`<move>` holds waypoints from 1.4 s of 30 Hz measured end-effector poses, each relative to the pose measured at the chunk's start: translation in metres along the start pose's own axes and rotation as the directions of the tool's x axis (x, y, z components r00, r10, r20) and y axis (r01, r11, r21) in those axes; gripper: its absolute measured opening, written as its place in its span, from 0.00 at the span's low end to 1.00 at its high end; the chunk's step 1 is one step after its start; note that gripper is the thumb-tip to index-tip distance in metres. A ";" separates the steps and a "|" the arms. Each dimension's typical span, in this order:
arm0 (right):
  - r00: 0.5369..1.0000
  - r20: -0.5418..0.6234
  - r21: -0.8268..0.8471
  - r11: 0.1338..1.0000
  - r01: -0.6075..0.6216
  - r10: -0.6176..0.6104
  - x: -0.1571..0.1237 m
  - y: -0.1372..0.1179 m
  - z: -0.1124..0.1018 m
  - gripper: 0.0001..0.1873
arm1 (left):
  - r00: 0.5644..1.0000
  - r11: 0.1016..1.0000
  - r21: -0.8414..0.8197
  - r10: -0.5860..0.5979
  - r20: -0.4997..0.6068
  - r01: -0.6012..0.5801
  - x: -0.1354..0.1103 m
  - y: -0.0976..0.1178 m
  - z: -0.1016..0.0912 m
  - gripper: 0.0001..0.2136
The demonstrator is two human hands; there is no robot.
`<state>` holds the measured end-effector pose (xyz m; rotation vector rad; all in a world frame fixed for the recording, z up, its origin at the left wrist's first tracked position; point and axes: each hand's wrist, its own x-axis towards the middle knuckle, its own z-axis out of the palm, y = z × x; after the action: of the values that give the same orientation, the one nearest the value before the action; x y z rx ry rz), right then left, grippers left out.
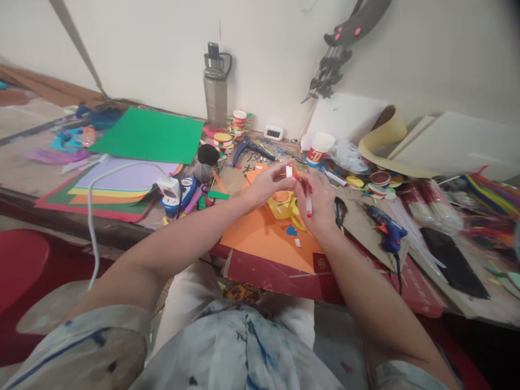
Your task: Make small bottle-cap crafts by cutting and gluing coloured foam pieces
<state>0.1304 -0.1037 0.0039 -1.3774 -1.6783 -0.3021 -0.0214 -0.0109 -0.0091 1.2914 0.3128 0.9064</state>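
Note:
My left hand [268,187] pinches a small white piece with red-orange at its edge [289,171]; its exact kind is too small to tell. Close against it, my right hand [319,203] has its fingers closed round a red-and-white marker [309,200], which points down along the palm. Fingertips of both hands meet at the small piece. Beneath them lies an orange sheet [260,238], bearing a yellow ring-shaped piece [298,214], a blue cut-out [291,231] and a white scrap [298,242].
On the right lie a blue glue gun [388,230] and a black phone [453,262]. A paper cup [320,149] and a bottle [215,89] stand at the back. Coloured sheets [150,135] and a white cable [90,216] are on the left.

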 end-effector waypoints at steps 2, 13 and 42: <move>1.000 -0.006 -0.002 1.000 -0.011 0.010 0.000 0.000 0.001 0.12 | 1.000 1.000 0.009 0.014 -0.016 -0.014 0.004 -0.005 -0.003 0.38; 0.983 -0.086 -0.160 0.972 -0.172 0.160 0.012 0.042 -0.021 0.13 | 0.991 0.999 -0.029 0.026 -0.131 -0.030 0.010 -0.001 -0.008 0.31; 0.741 0.371 -0.776 0.625 -0.084 0.560 0.004 0.055 -0.017 0.25 | 0.945 0.995 0.010 -0.091 -0.315 0.099 0.019 0.004 -0.023 0.24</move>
<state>0.1870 -0.0933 -0.0028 -2.5960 -1.7874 -0.3527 -0.0262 0.0191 -0.0069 1.1423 0.6335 1.0286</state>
